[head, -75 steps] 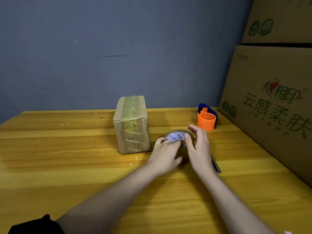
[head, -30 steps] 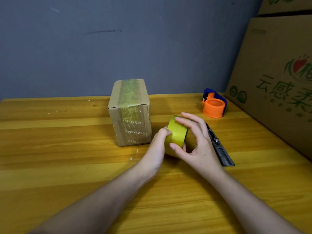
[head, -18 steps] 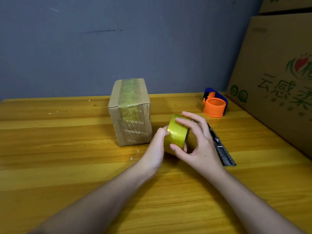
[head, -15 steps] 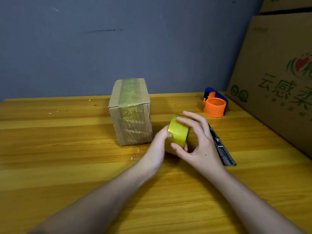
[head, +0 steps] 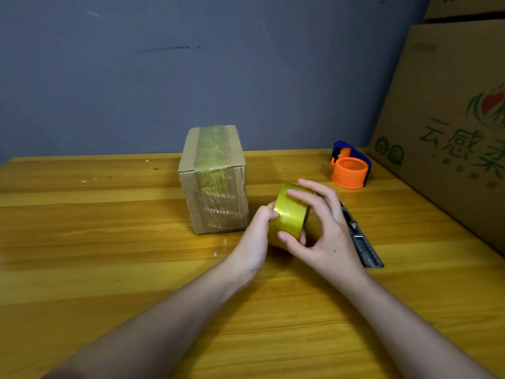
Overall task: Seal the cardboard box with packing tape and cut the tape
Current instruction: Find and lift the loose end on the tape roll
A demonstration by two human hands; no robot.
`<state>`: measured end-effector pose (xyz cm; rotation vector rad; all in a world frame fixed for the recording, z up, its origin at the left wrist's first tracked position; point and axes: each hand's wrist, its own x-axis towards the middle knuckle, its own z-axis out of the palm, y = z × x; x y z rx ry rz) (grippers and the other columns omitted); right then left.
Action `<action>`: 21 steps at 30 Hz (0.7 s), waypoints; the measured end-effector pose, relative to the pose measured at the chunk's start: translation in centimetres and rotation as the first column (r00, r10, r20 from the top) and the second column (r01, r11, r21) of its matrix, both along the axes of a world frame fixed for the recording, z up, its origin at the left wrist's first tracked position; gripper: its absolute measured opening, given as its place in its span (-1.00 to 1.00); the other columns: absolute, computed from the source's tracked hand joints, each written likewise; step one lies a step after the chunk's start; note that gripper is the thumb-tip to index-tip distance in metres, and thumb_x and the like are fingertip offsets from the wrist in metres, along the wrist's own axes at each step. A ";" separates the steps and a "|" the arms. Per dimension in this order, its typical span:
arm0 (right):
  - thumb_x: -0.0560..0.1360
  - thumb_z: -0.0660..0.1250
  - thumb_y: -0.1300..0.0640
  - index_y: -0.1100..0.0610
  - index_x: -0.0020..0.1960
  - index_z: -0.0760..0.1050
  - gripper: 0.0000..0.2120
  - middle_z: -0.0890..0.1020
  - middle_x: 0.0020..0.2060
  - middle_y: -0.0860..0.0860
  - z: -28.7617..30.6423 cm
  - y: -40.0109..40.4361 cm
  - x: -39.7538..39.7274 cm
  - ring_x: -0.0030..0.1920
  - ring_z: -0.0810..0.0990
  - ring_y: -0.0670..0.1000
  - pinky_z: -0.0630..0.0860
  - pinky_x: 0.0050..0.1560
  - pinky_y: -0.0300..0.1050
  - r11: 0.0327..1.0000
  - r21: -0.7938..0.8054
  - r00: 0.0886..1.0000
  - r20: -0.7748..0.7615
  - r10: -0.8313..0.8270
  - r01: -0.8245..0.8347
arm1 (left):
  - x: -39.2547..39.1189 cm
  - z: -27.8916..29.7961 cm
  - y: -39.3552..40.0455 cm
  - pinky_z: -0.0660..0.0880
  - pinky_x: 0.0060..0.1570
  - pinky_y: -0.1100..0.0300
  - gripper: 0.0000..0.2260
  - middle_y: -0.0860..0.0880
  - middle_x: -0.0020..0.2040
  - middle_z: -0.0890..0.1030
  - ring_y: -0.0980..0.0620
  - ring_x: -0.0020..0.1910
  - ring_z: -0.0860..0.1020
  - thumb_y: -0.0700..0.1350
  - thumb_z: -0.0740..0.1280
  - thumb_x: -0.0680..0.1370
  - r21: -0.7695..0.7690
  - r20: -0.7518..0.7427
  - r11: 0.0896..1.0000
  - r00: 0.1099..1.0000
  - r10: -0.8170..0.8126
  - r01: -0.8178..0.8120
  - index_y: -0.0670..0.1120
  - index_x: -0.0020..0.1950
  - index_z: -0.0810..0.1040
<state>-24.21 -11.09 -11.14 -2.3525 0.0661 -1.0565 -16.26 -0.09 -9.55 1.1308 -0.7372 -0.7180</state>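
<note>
Two bare forearms reach in from the near edge over the yellow-varnished wooden table (head: 82,269). The right hand (head: 325,236) grips the shiny yellow-green roll of packing tape (head: 291,216), standing on edge just above the tabletop, with the thumb low on the near side and the fingers curled over the top. The left hand (head: 255,242) curls against the roll's left face, its fingertips (head: 272,213) pressed to the tape band.

By the look of it the step in hand is finding and lifting the loose end of the tape (no free tail shows yet, so I judge it not yet peeled). The next move calls for a nail to catch that end and draw a length out towards the box.

Just right of the right hand lies a dark, slim utility knife (head: 360,242), flat on the wood, within easy reach for the cut.

Farther back and left of the hands stands the small brown cardboard box (head: 216,184), upright, with a greenish strip of tape already over its top and down its near face. Far right sits an orange and blue plastic tape dispenser (head: 349,168), beside large printed cardboard cartons (head: 448,119) against the grey-blue wall (head: 191,64).
</note>
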 end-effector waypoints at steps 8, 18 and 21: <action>0.36 0.41 -0.10 -0.09 0.33 0.38 -0.44 0.33 0.36 -0.07 0.0 0.0 0.1 0.39 0.32 -0.09 0.30 0.37 -0.13 1.000 0.028 1.000 0.017 0.007 -0.007 | 0.0 -0.2 -0.4 0.49 -0.39 0.37 -0.77 0.00 -0.41 0.59 0.11 -0.48 0.54 -0.14 0.05 0.52 -0.035 -0.083 0.999 0.996 0.011 -0.014 -0.11 0.04 0.46; 0.36 0.41 -0.10 -0.08 0.32 0.39 -0.44 0.33 0.36 -0.06 0.0 -0.1 0.0 0.39 0.31 -0.10 0.28 0.36 -0.17 1.000 0.009 1.000 0.023 -0.004 0.004 | 0.5 -0.3 -0.1 0.49 -0.32 0.36 -0.65 -0.01 -0.44 0.59 0.13 -0.43 0.55 -0.26 -0.13 0.55 0.009 0.026 0.997 0.997 -0.072 0.072 -0.13 0.02 0.45; 0.36 0.39 -0.11 -0.09 0.33 0.38 -0.44 0.33 0.36 -0.05 0.0 -0.1 0.0 0.39 0.31 -0.09 0.28 0.36 -0.18 1.000 0.025 1.000 0.019 -0.003 0.002 | 0.4 -0.3 0.0 0.49 -0.27 0.36 -0.69 0.01 -0.40 0.61 0.14 -0.39 0.56 -0.16 0.00 0.46 -0.020 0.007 0.999 0.999 -0.050 0.050 -0.15 0.11 0.42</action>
